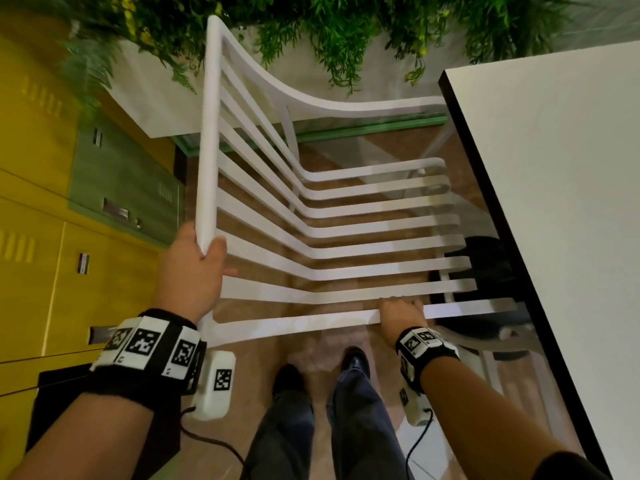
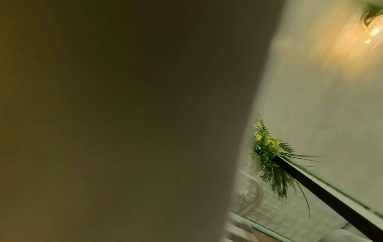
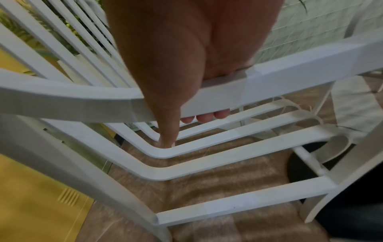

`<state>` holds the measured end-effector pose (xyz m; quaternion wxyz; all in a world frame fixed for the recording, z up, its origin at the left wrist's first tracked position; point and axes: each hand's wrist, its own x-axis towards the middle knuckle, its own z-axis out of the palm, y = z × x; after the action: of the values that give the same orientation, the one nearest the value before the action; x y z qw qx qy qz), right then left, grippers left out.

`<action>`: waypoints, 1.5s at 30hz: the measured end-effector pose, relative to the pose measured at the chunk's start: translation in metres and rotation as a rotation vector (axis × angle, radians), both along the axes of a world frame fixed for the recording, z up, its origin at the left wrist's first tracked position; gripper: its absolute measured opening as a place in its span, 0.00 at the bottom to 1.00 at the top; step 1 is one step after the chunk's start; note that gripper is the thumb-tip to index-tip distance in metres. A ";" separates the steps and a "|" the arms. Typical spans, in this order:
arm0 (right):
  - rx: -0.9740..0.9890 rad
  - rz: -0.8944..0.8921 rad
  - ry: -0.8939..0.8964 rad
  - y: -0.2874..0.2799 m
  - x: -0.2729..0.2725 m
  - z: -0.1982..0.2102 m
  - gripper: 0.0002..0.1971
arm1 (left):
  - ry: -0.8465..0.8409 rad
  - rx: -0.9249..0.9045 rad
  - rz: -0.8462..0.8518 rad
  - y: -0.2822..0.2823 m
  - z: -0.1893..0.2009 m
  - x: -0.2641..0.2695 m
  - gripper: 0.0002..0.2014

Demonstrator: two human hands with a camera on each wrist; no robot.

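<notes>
A white slatted chair (image 1: 311, 216) stands tilted in front of me, its back to the left and its seat slats running right toward the table. My left hand (image 1: 197, 271) grips the near end of the chair's top back rail. My right hand (image 1: 401, 315) grips the nearest side rail of the seat. In the right wrist view the right hand (image 3: 186, 65) wraps over that rail (image 3: 290, 73), fingertips (image 3: 204, 118) curled under it. A blurred pale surface (image 2: 124, 114) fills most of the left wrist view and hides the left fingers.
A white table with a black edge (image 1: 554, 202) stands close on the right, its black round base (image 1: 485, 265) under the seat's front. Yellow lockers (image 1: 34, 237) and a green one (image 1: 121, 178) line the left. Plants (image 1: 311, 29) hang beyond. My feet (image 1: 353, 362) stand behind the chair.
</notes>
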<state>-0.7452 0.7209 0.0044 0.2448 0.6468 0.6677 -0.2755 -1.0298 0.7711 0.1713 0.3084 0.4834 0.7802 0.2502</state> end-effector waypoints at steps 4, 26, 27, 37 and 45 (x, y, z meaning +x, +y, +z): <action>-0.025 -0.016 -0.010 -0.002 -0.002 -0.003 0.13 | 0.023 0.014 -0.005 -0.005 0.002 0.000 0.15; -0.091 -0.044 -0.064 -0.001 0.012 -0.003 0.08 | -0.048 0.012 -0.004 -0.011 -0.009 0.010 0.10; -0.096 -0.039 -0.062 -0.001 0.013 -0.003 0.08 | -0.054 0.009 -0.001 -0.012 -0.009 0.011 0.10; -0.094 -0.007 -0.060 -0.005 0.018 -0.012 0.13 | 0.043 0.013 0.011 -0.019 -0.010 0.010 0.15; -0.065 -0.011 -0.028 -0.007 0.018 -0.013 0.20 | 0.037 0.011 0.033 -0.020 -0.007 0.014 0.15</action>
<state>-0.7269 0.7141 -0.0089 0.2736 0.6461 0.6512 -0.2892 -1.0154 0.7511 0.1646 0.2872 0.4768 0.7922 0.2503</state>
